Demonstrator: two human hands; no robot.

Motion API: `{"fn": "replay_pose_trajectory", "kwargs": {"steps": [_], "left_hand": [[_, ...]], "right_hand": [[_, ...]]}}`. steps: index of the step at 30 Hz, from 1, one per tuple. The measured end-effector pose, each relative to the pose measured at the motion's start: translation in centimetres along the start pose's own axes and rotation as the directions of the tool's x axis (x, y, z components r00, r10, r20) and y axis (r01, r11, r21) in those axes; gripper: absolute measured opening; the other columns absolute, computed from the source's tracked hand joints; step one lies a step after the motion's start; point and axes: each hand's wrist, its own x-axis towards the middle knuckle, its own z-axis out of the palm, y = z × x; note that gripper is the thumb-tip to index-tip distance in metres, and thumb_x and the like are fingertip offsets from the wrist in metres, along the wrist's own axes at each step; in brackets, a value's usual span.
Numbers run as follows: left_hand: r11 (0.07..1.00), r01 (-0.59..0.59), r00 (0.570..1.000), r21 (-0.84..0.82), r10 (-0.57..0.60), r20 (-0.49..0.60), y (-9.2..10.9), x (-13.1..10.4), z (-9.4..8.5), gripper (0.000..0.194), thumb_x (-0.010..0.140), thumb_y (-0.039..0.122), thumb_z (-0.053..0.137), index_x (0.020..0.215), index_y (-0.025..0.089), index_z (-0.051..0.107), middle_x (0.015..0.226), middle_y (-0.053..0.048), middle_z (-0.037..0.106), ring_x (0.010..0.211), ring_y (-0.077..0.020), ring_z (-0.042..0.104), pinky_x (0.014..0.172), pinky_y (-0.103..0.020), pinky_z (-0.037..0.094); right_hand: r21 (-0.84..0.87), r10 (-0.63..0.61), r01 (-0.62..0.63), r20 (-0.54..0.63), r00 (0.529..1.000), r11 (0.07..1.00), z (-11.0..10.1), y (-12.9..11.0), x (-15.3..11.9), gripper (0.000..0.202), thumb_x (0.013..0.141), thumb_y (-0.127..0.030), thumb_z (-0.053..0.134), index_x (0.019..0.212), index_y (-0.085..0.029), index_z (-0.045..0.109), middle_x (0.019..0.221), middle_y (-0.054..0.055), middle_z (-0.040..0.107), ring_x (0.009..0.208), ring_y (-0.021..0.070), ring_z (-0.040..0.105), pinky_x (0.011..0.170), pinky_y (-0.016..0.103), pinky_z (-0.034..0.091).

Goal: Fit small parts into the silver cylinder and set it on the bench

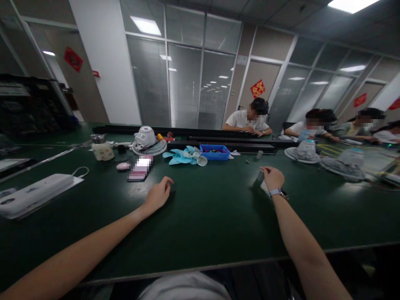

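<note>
Between the left hand [158, 194] and right hand [272, 178], a wide bare stretch of counter [212, 225] gives room to pass at the middle of the frame, down to the near edge. Beyond it, at upper centre, blue blades [181, 156] and a blue box [215, 156] block the way, with black bars [228, 139] behind. At centre left, a phone [140, 168] stands in the way beyond the left hand; a white case [40, 191] fills the left edge. Right of centre, a grey cylinder [259, 177] stands at the right hand's fingers. Past that hand, bare counter reaches two fans [305, 150] at right.
</note>
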Motion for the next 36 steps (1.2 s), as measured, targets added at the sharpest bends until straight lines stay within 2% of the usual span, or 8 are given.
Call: {"fn": "replay_pose_trajectory", "kwargs": {"steps": [8,19,22,26,30,32,34,36], "left_hand": [[0.999,-0.029,0.999,-0.024,0.028,-0.017,-0.4,0.0,0.3,0.026,0.093,0.025,0.037,0.111,0.021,0.055,0.081,-0.005,0.067,0.072,-0.0217,0.064,0.061,-0.028,0.038],[0.999,-0.039,0.999,0.014,0.039,-0.008,-0.3,-0.1,0.2,0.025,0.093,0.025,0.038,0.111,0.022,0.055,0.082,-0.005,0.069,0.076,-0.022,0.066,0.062,-0.029,0.04],[0.998,-0.054,0.999,0.018,0.054,-0.003,-0.4,-0.1,0.2,0.025,0.093,0.025,0.039,0.112,0.022,0.055,0.08,-0.004,0.068,0.075,-0.0217,0.066,0.062,-0.029,0.039],[0.997,-0.075,0.997,0.003,0.075,0.0,-0.4,-0.1,0.2,0.024,0.092,0.025,0.041,0.112,0.022,0.054,0.081,-0.004,0.068,0.073,-0.0211,0.065,0.062,-0.028,0.039],[0.997,-0.082,0.997,0.012,0.083,-0.001,-0.5,0.0,0.4,0.023,0.091,0.025,0.041,0.111,0.022,0.054,0.08,-0.004,0.068,0.073,-0.0214,0.065,0.061,-0.029,0.038],[0.996,-0.085,0.996,-0.003,0.085,0.002,-0.6,0.0,0.5,0.024,0.091,0.025,0.041,0.111,0.022,0.054,0.081,-0.004,0.068,0.073,-0.0216,0.065,0.062,-0.029,0.039],[0.997,-0.08,0.997,-0.022,0.08,0.002,-0.7,0.1,0.6,0.024,0.091,0.025,0.042,0.112,0.022,0.053,0.081,-0.004,0.068,0.073,-0.0216,0.065,0.063,-0.029,0.039],[0.996,-0.076,0.997,-0.041,0.076,0.004,-0.7,0.1,0.7,0.024,0.091,0.026,0.042,0.112,0.022,0.053,0.082,-0.003,0.068,0.074,-0.0215,0.065,0.063,-0.029,0.039]], "right_hand": [[-0.03,-0.018,0.018,0.006,1.0,0.999,0.5,0.5,0.1,0.035,0.09,-0.041,0.054,0.101,-0.016,0.077,0.09,0.015,0.073,0.078,0.0251,0.063,0.064,0.031,0.039],[-0.072,0.098,-0.093,0.081,0.992,0.993,0.0,0.2,-0.7,0.042,0.09,-0.052,0.05,0.105,-0.021,0.074,0.093,0.015,0.071,0.084,0.0278,0.065,0.069,0.035,0.045],[-0.095,0.085,-0.074,0.111,0.99,0.993,0.2,0.3,-1.0,0.047,0.086,-0.057,0.054,0.111,-0.019,0.068,0.092,0.015,0.07,0.084,0.0287,0.065,0.07,0.036,0.046],[-0.124,0.069,-0.048,0.166,0.984,0.991,0.6,0.0,-1.7,0.053,0.085,-0.051,0.059,0.124,-0.015,0.055,0.093,0.017,0.068,0.084,0.0292,0.067,0.072,0.037,0.048],[-0.048,0.144,-0.138,0.18,0.973,0.989,0.9,0.4,-1.9,0.062,0.082,-0.045,0.064,0.131,-0.011,0.047,0.097,0.018,0.069,0.089,0.0311,0.067,0.076,0.038,0.049],[0.017,0.16,-0.165,0.154,0.975,0.986,0.8,0.2,-1.8,0.06,0.08,-0.043,0.068,0.128,-0.012,0.051,0.1,0.018,0.07,0.094,0.0317,0.067,0.079,0.039,0.049],[0.121,0.126,-0.14,0.116,0.985,0.983,0.5,-1.2,-2.0,0.052,0.078,-0.041,0.069,0.12,-0.014,0.058,0.102,0.016,0.071,0.096,0.0307,0.067,0.083,0.04,0.05],[0.297,0.04,-0.072,0.11,0.993,0.952,0.2,-4.3,-3.4,0.048,0.076,-0.041,0.07,0.115,-0.015,0.061,0.101,0.014,0.072,0.093,0.0283,0.068,0.083,0.039,0.051]]}}
